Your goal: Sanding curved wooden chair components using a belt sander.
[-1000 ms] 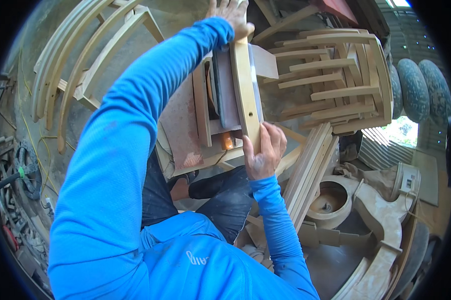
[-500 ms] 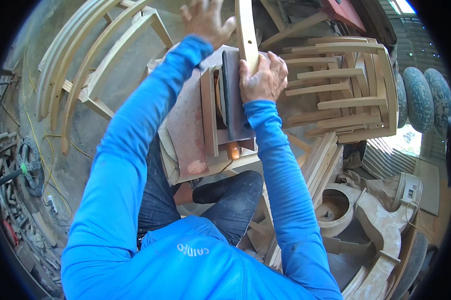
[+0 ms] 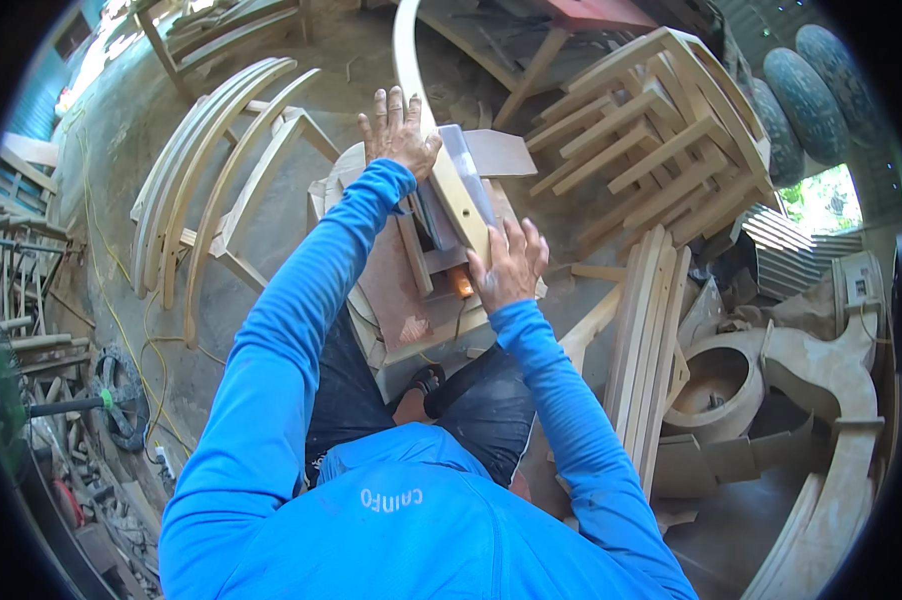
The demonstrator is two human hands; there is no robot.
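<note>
A long curved wooden piece [image 3: 458,195] with a small hole near its lower end lies over a flat grey strip [image 3: 459,150] on a low wooden bench [image 3: 395,300]. My left hand [image 3: 401,135] rests against the piece's left edge, partway up, fingers spread. At its near end is my right hand [image 3: 511,265], with the thumb side touching the wood and the fingers stretched out. An orange handle-like part [image 3: 461,281] shows just below the strip. My palms hide some of the contact with the wood.
Curved chair-like frames [image 3: 256,140] stand at left. More wooden frames [image 3: 661,130] are stacked at right, beside long straight slats [image 3: 643,350]. A pale machine with a round housing [image 3: 716,385] sits at lower right. A yellow cord [image 3: 121,265] runs along the floor at left.
The curved piece has slid nearer and now tilts, its far end to the left. My right hand has come down toward me; my left hand has moved from above onto the piece's edge.
</note>
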